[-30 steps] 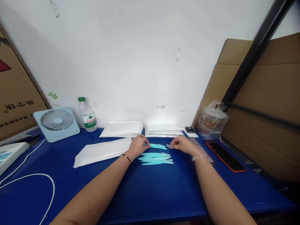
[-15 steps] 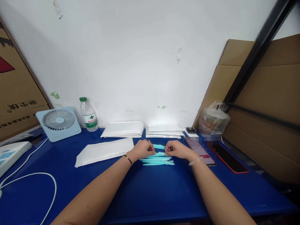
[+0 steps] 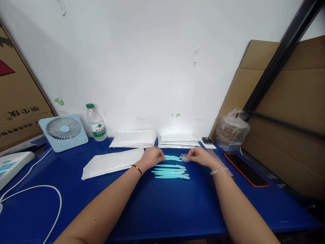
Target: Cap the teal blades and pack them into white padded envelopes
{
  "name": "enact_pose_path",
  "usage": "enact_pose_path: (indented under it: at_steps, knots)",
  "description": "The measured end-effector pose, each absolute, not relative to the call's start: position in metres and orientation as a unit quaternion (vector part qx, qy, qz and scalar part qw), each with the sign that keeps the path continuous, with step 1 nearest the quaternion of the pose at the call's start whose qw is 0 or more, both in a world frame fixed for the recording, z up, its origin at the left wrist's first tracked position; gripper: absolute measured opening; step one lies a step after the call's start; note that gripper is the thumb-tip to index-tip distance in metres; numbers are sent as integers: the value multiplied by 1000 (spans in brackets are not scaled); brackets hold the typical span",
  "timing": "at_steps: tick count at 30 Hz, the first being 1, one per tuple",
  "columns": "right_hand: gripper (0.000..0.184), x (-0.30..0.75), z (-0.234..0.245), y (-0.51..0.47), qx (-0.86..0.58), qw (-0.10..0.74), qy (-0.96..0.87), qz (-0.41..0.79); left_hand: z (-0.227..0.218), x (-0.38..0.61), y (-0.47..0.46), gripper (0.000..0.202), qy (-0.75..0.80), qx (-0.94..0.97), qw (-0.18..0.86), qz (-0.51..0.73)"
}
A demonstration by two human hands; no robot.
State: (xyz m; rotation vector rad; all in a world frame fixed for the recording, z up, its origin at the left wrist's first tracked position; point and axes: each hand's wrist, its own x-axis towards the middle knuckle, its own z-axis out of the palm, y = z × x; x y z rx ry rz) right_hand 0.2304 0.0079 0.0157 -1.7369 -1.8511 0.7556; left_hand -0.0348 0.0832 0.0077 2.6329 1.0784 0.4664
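Note:
Several thin turquoise plastic sticks [image 3: 170, 172] lie in a row on the blue table [image 3: 157, 206]. Just behind them my left hand [image 3: 151, 157] is closed in a pinch on one end of another turquoise stick [image 3: 172, 158]. My right hand [image 3: 199, 157] is closed in a pinch on a small pale clear piece [image 3: 184, 157] at that stick's other end. The two hands are a short way apart, with the stick between them.
A white padded envelope [image 3: 111, 163] lies left of my hands, and two stacks of envelopes [image 3: 133, 139] sit by the wall. A small fan [image 3: 63, 132], water bottle [image 3: 95, 123], white cable [image 3: 38, 189], bagged drink cup [image 3: 231, 130] and phone [image 3: 246, 164] stand around.
Half a second ago my fists were close together over the sticks; they have since moved apart and back, to much the same pose as a second ago.

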Motion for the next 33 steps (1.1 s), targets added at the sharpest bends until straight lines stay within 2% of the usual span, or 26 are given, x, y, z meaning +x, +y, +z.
enact_pose_path:
  at_steps: [5, 8, 12, 18, 22, 25, 29, 33]
  knots:
    - [19, 225, 15, 6, -625, 232, -694, 271, 4, -34, 82, 23, 353, 910, 133, 174]
    - [19, 213, 10, 6, -597, 197, -723, 285, 6, -32, 78, 25, 311, 928, 140, 150]
    - [17, 206, 3, 9, -582, 171, -736, 301, 7, -29, 73, 21, 298, 936, 143, 120]
    - [14, 216, 11, 8, -608, 208, -710, 288, 6, -36, 82, 14, 355, 915, 145, 122]
    - [12, 219, 19, 6, -646, 227, -689, 239, 9, -39, 84, 20, 389, 897, 143, 156]
    - [12, 216, 24, 2, -627, 226, -700, 257, 13, -37, 79, 23, 361, 907, 156, 147]
    - [13, 211, 29, -3, -595, 198, -718, 301, 19, -32, 69, 22, 299, 932, 190, 79]
    - [16, 208, 28, -4, -565, 149, -749, 312, 21, -29, 62, 13, 314, 932, 175, 49]
